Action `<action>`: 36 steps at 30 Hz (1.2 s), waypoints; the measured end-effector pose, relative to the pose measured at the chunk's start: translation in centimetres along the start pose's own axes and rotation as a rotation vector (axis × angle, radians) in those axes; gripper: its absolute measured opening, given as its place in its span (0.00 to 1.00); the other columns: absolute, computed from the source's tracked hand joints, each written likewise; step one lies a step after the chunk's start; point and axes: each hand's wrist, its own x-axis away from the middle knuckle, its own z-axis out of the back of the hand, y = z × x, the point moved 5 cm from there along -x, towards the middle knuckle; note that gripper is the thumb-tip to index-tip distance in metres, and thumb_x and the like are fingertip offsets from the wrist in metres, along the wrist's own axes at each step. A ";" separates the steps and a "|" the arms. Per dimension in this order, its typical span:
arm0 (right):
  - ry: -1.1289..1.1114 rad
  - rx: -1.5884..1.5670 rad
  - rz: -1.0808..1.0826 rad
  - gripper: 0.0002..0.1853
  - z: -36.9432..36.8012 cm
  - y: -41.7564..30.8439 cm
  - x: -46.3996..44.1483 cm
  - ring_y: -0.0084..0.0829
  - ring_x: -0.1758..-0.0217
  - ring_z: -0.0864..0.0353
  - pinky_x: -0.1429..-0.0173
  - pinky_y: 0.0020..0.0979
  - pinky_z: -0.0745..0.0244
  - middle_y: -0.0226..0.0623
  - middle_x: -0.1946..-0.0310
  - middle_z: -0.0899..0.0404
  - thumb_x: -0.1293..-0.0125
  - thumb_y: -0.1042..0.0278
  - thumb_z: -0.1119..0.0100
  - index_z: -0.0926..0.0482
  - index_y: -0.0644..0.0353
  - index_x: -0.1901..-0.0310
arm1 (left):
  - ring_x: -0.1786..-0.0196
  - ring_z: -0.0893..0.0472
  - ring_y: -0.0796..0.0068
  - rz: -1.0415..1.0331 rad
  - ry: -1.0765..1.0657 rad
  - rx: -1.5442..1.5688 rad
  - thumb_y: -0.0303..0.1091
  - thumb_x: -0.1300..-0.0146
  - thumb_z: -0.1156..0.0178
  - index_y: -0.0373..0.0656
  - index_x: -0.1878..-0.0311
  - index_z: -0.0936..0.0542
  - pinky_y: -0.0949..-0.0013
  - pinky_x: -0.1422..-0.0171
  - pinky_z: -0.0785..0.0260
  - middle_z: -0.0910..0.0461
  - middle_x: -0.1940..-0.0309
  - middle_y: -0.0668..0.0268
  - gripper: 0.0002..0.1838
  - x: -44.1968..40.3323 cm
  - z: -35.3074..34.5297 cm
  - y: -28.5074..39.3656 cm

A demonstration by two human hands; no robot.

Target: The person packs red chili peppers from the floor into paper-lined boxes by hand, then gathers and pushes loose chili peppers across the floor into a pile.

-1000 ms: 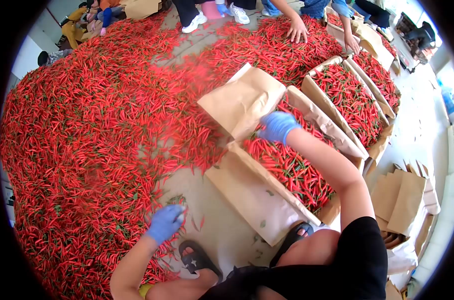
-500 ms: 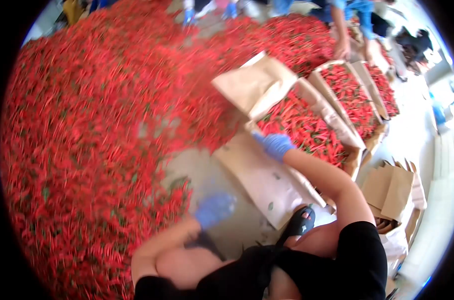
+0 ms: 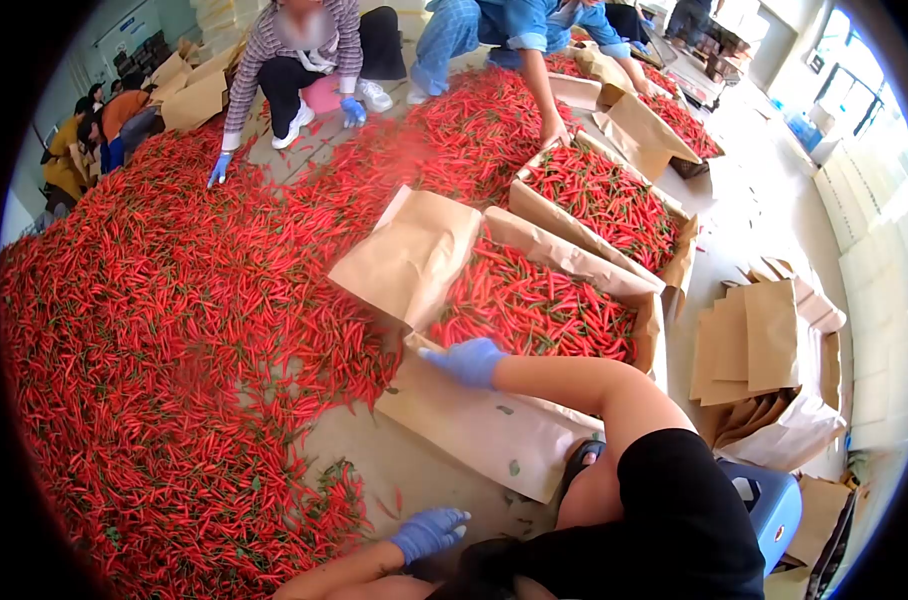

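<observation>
My right hand (image 3: pixel 464 362), in a blue glove, grips the near rim of a cardboard box (image 3: pixel 650 340) lined with brown paper. Red chillies (image 3: pixel 544 310) with green stems fill this box. A paper flap (image 3: pixel 409 255) stands folded out at its far left end, and another paper sheet (image 3: pixel 489 425) hangs down its near side with a few leaves on it. Low in the view, my left hand (image 3: pixel 429 533), gloved too, is open above the floor with its fingers slightly bent and nothing in it. Beside it lies the edge of a large chilli heap (image 3: pixel 174 400).
More filled boxes (image 3: pixel 604 205) stand beyond mine. Across the heap a person in a striped top (image 3: pixel 299 50) crouches, and another person's hand (image 3: pixel 554 130) touches the adjacent box. Folded cardboard (image 3: pixel 749 345) stands at the right, near a blue plastic item (image 3: pixel 764 510).
The view has tilted up, showing more people and boxes. My right hand stays at the box rim. My left hand, blurred before, now shows sharply near the heap's edge.
</observation>
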 end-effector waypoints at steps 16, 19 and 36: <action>-0.044 -0.102 -0.005 0.35 -0.2 0.6 1.6 0.34 0.85 0.26 0.85 0.36 0.39 0.38 0.83 0.30 0.40 0.73 0.59 0.56 0.36 0.32 | 0.46 0.28 0.62 0.393 0.384 0.406 0.39 0.41 0.45 0.39 0.44 0.30 0.65 0.41 0.38 0.28 0.49 0.54 0.23 -5.5 11.2 -5.3; -0.146 -0.119 -0.023 0.35 1.0 1.0 4.9 0.34 0.80 0.23 0.81 0.35 0.34 0.38 0.78 0.27 0.39 0.73 0.59 0.55 0.34 0.32 | 0.44 0.30 0.60 0.318 0.585 0.396 0.41 0.41 0.45 0.38 0.40 0.36 0.65 0.39 0.40 0.32 0.45 0.53 0.28 -9.2 14.4 -5.4; 0.211 -0.079 -0.509 0.38 0.3 20.1 27.3 0.38 0.53 0.30 0.51 0.41 0.34 0.38 0.57 0.32 0.51 0.41 0.41 0.41 0.40 0.37 | 0.35 0.41 0.53 0.295 0.276 0.414 0.46 0.48 0.38 0.41 0.31 0.56 0.63 0.34 0.46 0.45 0.35 0.49 0.48 -47.1 17.7 2.4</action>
